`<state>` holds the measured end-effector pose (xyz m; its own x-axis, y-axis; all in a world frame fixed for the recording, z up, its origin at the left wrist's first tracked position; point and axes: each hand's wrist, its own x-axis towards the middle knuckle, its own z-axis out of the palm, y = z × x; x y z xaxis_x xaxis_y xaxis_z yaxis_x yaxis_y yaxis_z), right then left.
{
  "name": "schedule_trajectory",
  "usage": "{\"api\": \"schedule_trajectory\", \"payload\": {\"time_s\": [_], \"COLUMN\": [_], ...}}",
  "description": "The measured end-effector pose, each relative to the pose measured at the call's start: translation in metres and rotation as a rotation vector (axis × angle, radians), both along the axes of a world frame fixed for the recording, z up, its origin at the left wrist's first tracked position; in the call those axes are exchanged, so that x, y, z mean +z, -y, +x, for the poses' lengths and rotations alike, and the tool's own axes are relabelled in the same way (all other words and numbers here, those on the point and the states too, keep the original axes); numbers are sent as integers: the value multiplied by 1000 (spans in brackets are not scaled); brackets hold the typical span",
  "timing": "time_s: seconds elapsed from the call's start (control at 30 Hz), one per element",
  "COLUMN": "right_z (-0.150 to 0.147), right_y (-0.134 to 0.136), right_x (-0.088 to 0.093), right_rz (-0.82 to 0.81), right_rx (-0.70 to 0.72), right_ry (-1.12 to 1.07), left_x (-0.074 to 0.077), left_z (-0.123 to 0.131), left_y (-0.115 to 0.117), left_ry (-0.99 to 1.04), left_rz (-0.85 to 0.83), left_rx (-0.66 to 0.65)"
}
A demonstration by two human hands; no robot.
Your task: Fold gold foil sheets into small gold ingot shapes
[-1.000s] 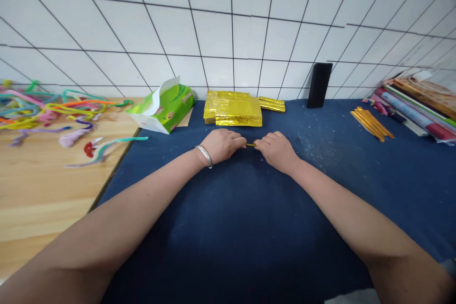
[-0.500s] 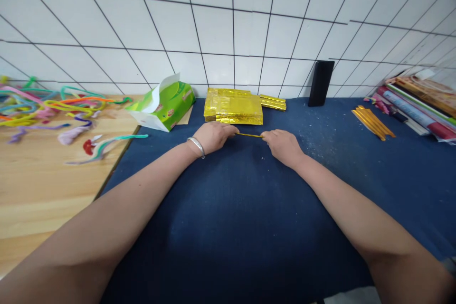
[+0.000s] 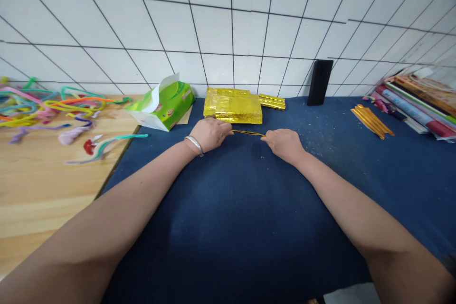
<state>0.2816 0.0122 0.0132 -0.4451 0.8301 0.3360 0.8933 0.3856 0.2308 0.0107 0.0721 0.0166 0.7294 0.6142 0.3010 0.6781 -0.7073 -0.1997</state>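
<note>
A thin gold strip [image 3: 248, 132] stretches between my two hands, low over the dark blue cloth [image 3: 228, 209]. Its left end is pinched in the closed fingers of my left hand [image 3: 211, 134], which has a silver bangle at the wrist. My right hand [image 3: 284, 144] has its fingers closed on the other end. Just beyond my hands lies a stack of shiny gold foil sheets [image 3: 235, 106], close to my left fingertips. Some narrow gold strips [image 3: 272, 101] rest at the right side of the stack.
A green packet [image 3: 167, 104] stands left of the stack. Colourful fuzzy sticks [image 3: 46, 104] cover part of the wooden table [image 3: 46, 194]. A black phone-like slab [image 3: 320, 82] leans on the tiled wall. Orange-gold strips [image 3: 372, 121] and piled books [image 3: 416, 107] are at the right.
My left hand has shifted slightly left and away from me, widening the gap between the hands. The strip now looks a little bowed, with two thin edges showing. My right hand has barely moved.
</note>
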Motion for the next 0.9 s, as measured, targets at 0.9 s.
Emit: {"api": "schedule_trajectory", "payload": {"time_s": [0.9], "right_z": [0], "right_y": [-4], "right_x": [-2], "right_rz": [4], "right_rx": [126], "right_ry": [-11], "left_x": [3], "left_z": [15], "left_y": [14], "left_ry": [999], "left_rz": [-796], "left_rx": [-56]}}
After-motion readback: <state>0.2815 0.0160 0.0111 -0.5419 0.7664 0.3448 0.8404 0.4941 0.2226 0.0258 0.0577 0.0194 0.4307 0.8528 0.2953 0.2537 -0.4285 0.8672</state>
